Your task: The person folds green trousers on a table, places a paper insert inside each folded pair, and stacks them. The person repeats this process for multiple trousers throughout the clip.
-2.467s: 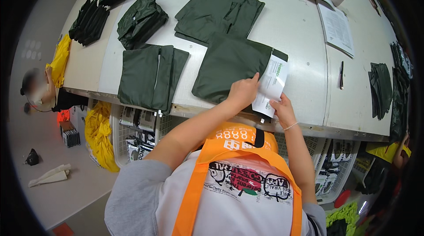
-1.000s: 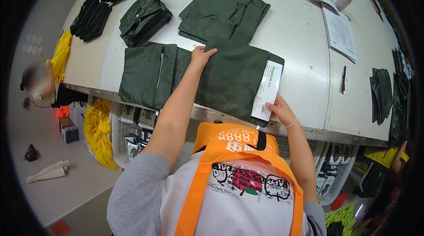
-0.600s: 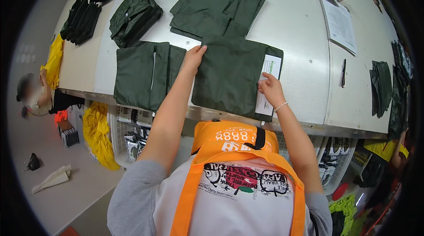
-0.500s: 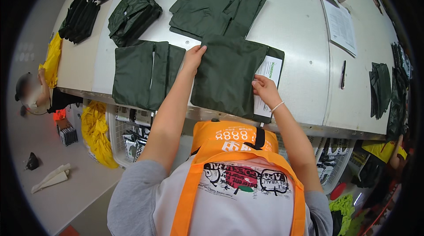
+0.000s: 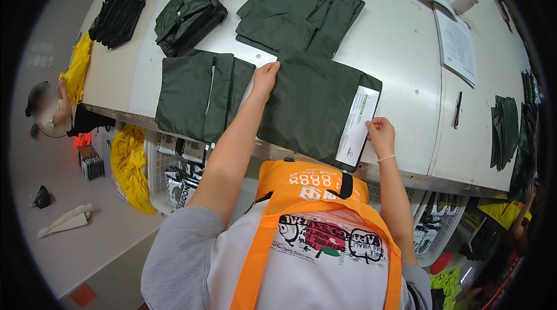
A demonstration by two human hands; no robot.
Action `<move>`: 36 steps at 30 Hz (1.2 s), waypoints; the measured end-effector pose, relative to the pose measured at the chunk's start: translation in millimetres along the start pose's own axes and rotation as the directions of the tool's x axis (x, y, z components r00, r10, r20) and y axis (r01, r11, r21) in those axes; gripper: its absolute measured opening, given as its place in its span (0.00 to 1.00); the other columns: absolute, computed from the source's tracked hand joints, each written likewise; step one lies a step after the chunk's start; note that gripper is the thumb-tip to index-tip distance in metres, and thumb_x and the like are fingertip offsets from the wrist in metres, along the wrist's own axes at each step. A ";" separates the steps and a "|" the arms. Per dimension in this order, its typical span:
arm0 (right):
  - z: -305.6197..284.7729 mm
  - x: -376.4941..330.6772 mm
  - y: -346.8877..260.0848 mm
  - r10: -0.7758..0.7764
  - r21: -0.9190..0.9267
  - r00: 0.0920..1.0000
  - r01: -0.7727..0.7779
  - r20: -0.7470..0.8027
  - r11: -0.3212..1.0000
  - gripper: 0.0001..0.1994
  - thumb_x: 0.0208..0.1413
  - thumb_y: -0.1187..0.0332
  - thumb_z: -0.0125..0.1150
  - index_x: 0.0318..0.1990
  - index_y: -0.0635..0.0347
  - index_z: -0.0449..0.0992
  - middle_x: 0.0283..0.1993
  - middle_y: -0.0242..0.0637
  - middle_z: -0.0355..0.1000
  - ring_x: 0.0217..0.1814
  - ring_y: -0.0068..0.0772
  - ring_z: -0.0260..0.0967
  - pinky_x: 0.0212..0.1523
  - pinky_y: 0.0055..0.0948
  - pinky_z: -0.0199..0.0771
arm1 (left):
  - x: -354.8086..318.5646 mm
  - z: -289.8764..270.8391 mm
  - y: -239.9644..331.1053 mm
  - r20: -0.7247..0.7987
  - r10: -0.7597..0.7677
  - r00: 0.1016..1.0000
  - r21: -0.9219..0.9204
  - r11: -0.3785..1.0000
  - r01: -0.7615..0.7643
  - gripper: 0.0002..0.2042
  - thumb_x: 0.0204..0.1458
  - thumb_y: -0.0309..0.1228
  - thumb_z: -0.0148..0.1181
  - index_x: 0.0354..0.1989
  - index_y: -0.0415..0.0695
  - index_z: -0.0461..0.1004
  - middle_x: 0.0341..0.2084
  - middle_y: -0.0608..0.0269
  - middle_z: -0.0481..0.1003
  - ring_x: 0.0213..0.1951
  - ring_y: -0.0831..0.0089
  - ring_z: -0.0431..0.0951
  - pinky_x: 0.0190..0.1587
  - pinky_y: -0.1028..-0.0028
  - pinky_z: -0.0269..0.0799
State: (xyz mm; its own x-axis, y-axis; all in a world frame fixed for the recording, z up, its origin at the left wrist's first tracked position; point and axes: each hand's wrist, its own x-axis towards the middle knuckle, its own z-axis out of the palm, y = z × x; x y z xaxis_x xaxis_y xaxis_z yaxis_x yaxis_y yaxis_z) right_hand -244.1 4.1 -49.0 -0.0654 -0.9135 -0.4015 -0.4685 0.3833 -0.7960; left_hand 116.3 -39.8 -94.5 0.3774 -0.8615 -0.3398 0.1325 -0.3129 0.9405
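Observation:
A folded dark green garment (image 5: 310, 104) lies flat at the table's near edge. Along its right side is a white printed card (image 5: 356, 127) with a dark border. My left hand (image 5: 266, 82) is closed on the garment's upper left corner, thumb on top. At the card's right edge, the fingers of my right hand (image 5: 381, 136) pinch the garment's dark border; whether the card is also between them I cannot tell. To the left lies another folded green garment (image 5: 184, 98) with a pale slit. Beyond my hands sits a larger folded green stack (image 5: 290, 11).
A bundled green garment (image 5: 188, 17) and dark stacks (image 5: 118, 19) lie at the far left. Papers (image 5: 455, 43), a white cup (image 5: 464, 2) and a pen (image 5: 458, 110) are on the right. Baskets of packets (image 5: 180, 176) stand under the table edge. Another person (image 5: 61, 110) is at the left.
My right hand has moved right and slightly nearer, and the white card now shows across its full width. My left hand still holds the upper left corner. The whole view has shifted a little.

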 end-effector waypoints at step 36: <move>15.2 -5.7 -8.7 0.182 0.290 0.948 -0.257 0.259 0.922 0.07 0.58 0.71 0.53 0.37 0.68 0.73 0.30 0.34 0.72 0.25 0.21 0.70 0.26 0.21 0.75 | -126.0 64.0 -4.8 0.618 0.380 0.688 0.629 0.286 -0.723 0.38 0.51 0.48 0.55 0.67 0.45 0.48 0.67 0.56 0.48 0.68 0.58 0.45 0.67 0.53 0.37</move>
State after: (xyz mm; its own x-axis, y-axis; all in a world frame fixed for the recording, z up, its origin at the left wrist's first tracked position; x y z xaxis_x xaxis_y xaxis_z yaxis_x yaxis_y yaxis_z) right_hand -226.3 8.0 -46.6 0.0812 -0.7612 -0.6434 -0.1594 0.6274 -0.7623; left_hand 9.4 44.6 -56.4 -0.2560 -0.9591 0.1212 -0.8116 0.2813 0.5120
